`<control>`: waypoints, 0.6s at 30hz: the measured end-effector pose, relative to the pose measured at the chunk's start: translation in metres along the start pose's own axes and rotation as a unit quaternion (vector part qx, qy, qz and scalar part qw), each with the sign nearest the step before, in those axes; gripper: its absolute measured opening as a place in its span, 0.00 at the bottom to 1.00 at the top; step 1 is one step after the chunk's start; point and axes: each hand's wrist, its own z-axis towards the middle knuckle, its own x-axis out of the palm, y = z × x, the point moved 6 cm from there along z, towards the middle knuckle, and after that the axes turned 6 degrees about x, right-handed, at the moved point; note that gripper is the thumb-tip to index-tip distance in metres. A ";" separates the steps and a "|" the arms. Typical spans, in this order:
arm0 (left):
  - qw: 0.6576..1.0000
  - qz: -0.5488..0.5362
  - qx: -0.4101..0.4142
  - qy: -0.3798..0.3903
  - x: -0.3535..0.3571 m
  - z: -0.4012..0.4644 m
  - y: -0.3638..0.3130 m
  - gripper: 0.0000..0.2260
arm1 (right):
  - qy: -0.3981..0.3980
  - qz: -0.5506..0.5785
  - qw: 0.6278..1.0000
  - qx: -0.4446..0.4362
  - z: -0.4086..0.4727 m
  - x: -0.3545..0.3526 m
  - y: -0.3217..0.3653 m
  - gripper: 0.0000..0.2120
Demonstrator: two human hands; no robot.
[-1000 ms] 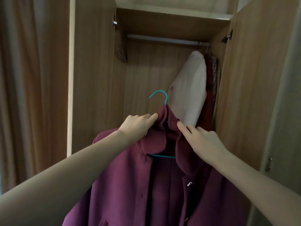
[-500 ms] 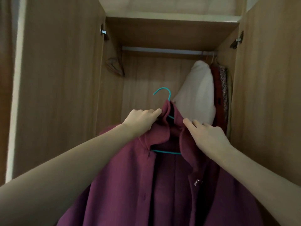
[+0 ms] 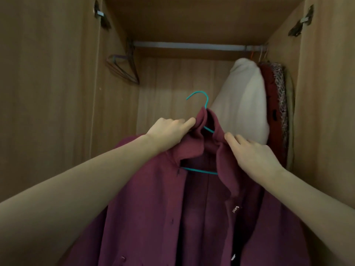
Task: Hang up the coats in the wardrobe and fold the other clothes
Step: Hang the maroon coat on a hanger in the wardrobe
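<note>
A maroon coat (image 3: 157,208) hangs on a teal wire hanger (image 3: 199,170) that I hold up inside the open wardrobe. My left hand (image 3: 169,131) pinches the left side of the collar. On the right side of the collar my right hand (image 3: 253,154) grips the fabric. The hanger's hook (image 3: 198,97) sticks up free, well below the metal rail (image 3: 192,46) and not touching it.
At the rail's right end hang a cream garment (image 3: 245,104), a dark red one (image 3: 272,112) and a patterned one (image 3: 281,96). Several bare hangers (image 3: 123,70) hang at the left end. Wardrobe doors (image 3: 48,83) stand open on both sides.
The view has moved closer into the wardrobe and tilted up. The coat and both hands have risen a little toward the rail; the grip on the collar is unchanged.
</note>
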 end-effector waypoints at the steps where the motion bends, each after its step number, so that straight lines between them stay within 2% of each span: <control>1: 1.000 0.007 0.002 -0.003 0.008 0.004 0.002 0.10 | 0.011 0.004 1.000 0.002 0.005 0.009 0.000 0.20; 7: 1.000 0.009 0.009 -0.017 0.076 0.032 0.026 0.10 | 0.046 -0.005 0.999 0.000 0.051 0.063 0.009 0.20; 13: 0.998 0.012 -0.033 -0.051 0.141 0.085 0.084 0.12 | 0.029 -0.047 0.998 0.006 0.135 0.108 0.005 0.13; 18: 0.994 -0.064 -0.061 -0.061 0.189 0.140 0.118 0.15 | -0.002 -0.084 0.996 0.031 0.192 0.145 -0.006 0.10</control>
